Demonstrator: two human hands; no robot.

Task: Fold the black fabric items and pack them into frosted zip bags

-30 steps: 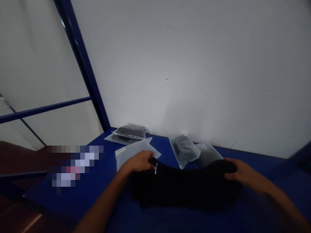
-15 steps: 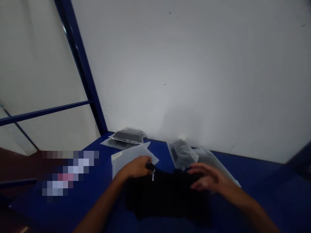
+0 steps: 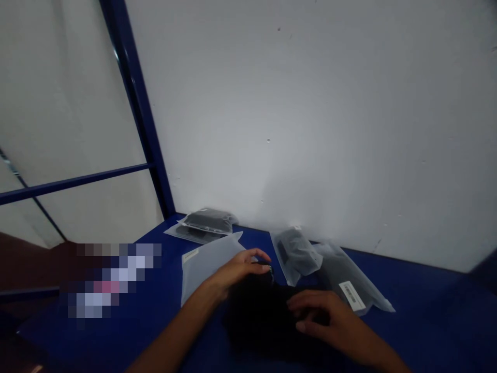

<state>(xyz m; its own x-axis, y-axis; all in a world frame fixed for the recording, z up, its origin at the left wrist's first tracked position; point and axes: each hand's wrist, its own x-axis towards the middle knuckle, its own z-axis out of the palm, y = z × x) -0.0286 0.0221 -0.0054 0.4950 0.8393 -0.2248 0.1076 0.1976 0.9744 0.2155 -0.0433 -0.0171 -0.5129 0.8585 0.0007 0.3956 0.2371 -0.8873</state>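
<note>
At the lower middle of the frame, a black garment lies bunched on the blue bench, so dark that its folds and hems can hardly be told apart; a small pale marking shows at its upper edge. Both hands are on it, well apart from each other. The left hand reaches over that upper edge, thumb against the cloth and forefinger raised a little above it; whether it truly grips there I cannot tell. The right hand lies on the cloth's right part, fingers curled and thumb parted from them. The step in hand looks like gathering and folding the cloth into a smaller bundle. The next move seems to call for a sure hold on the right side, laying it flat without dragging the left edge loose. Just beyond the left hand lies a frosted bag, seemingly flat; farther up and left are stacked bags with dark contents. Right of centre sit a crumpled bag and, beside it, a bag with a barcode label. Behind them all rises a pale wall, with a blue post at upper left.
</note>
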